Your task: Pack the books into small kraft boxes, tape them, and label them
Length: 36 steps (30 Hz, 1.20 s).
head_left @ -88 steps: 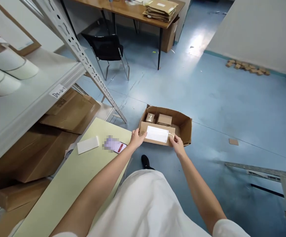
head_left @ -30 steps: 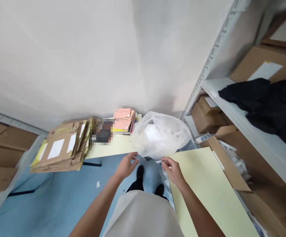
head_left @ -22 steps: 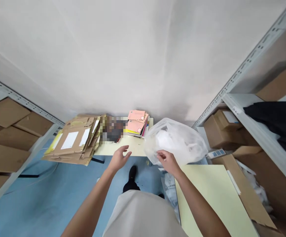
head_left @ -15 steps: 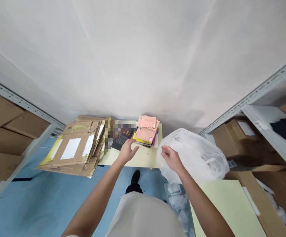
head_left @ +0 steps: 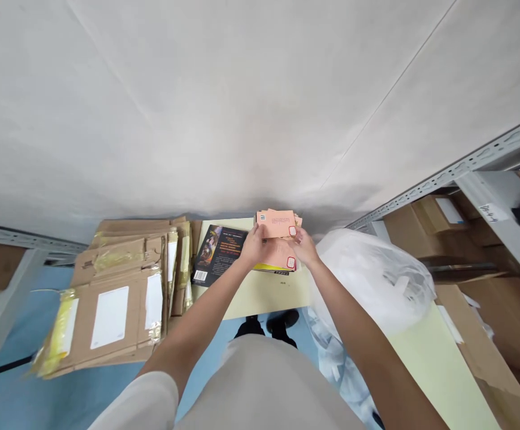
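Observation:
Both hands are at a pink envelope that lies on top of a small pile at the back of the pale yellow table. My left hand has its fingers closed on the envelope's left edge. At the right edge, my right hand pinches it near the corner with the red mark. A second pink envelope shows below, over something yellow and other flat items. Left of my left hand lies a black book with a barcode and coloured picture.
Flattened cardboard boxes are stacked on the left and jut past the table's front edge. A big white plastic bag bulges at the right. Shelves with cartons stand on both sides, and a wall rises behind the table.
Both hands, open and apart half a second ago, have moved forward to the pile and closed on the top pink envelope. The view has shifted nearer the table.

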Available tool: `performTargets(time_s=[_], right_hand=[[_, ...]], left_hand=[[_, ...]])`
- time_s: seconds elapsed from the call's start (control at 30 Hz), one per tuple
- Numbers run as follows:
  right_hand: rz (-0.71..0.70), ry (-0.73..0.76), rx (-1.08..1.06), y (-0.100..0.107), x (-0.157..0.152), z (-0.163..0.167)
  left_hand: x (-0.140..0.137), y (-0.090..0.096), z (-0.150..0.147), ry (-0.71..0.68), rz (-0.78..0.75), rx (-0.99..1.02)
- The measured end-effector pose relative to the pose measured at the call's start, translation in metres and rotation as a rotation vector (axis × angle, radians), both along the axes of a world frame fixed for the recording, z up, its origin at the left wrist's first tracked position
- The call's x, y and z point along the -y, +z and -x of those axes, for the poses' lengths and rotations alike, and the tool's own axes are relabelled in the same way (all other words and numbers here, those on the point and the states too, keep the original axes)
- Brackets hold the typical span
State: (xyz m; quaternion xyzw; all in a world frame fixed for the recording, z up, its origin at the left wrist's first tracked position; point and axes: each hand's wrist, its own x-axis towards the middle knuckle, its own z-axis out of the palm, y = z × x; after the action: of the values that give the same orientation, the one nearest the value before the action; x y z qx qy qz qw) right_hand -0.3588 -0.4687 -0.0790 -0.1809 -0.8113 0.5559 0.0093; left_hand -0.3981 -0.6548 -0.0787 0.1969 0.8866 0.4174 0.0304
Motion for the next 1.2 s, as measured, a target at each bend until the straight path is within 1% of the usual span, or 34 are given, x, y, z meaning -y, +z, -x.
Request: performTargets(time_s=[0.1, 0.2, 0.27, 0.4, 0.47, 0.53, 0.63, 0.7, 0.77, 0.83, 0.87, 0.9, 0.93, 1.0, 1.07, 1.2], right_hand=[[0.059, -0.137, 0.017, 0.0, 0.005, 0.006], [0.215, -0.284, 0.067, 0.003, 0.01, 0.009], [0.288, -0.319, 0.094, 0.006, 0.011, 0.007], [0.331, -0.287, 0.07, 0.015, 0.014, -0.004], [0.35, -0.232, 0.033, 0.024, 0.016, -0.01], [0.342, -0.158, -0.027, 0.036, 0.02, -0.016], [0.223, -0.057, -0.177, 0.058, 0.023, -0.026], [0.123, -0.014, -0.28, 0.071, 0.023, -0.035], [0.036, -0.038, -0.329, 0.08, 0.019, -0.045], [-0.029, -0.122, -0.324, 0.086, 0.012, -0.058], [-0.033, -0.17, -0.314, 0.089, 0.008, -0.066], [-0.006, -0.204, -0.304, 0.092, 0.004, -0.075], [0.051, -0.219, -0.292, 0.095, -0.001, -0.084], [0.198, -0.218, -0.267, 0.103, -0.009, -0.105], [0.286, -0.25, -0.25, 0.111, -0.018, -0.129], [0.295, -0.463, -0.284, 0.125, -0.037, -0.184]], left_hand=[[-0.002, -0.006, -0.003, 0.029, 0.028, 0.018], [0.001, -0.008, -0.005, 0.08, 0.065, 0.048], [0.006, -0.008, -0.006, 0.079, 0.06, 0.061], [0.025, -0.007, -0.01, -0.002, 0.04, 0.059], [0.037, -0.005, -0.015, -0.027, 0.025, 0.033], [0.048, 0.001, -0.022, -0.013, 0.002, 0.009], [0.059, 0.018, -0.035, 0.041, -0.082, 0.038], [0.061, 0.03, -0.046, 0.04, -0.209, 0.13], [0.057, 0.041, -0.06, -0.001, -0.381, 0.284], [0.048, 0.048, -0.073, -0.042, -0.546, 0.457], [0.043, 0.05, -0.08, -0.06, -0.609, 0.531], [0.036, 0.052, -0.086, -0.08, -0.655, 0.596], [0.029, 0.053, -0.092, -0.105, -0.681, 0.655], [0.014, 0.056, -0.104, -0.163, -0.69, 0.75], [-0.001, 0.06, -0.114, -0.226, -0.651, 0.809], [-0.034, 0.077, -0.134, -0.364, -0.563, 0.889]])
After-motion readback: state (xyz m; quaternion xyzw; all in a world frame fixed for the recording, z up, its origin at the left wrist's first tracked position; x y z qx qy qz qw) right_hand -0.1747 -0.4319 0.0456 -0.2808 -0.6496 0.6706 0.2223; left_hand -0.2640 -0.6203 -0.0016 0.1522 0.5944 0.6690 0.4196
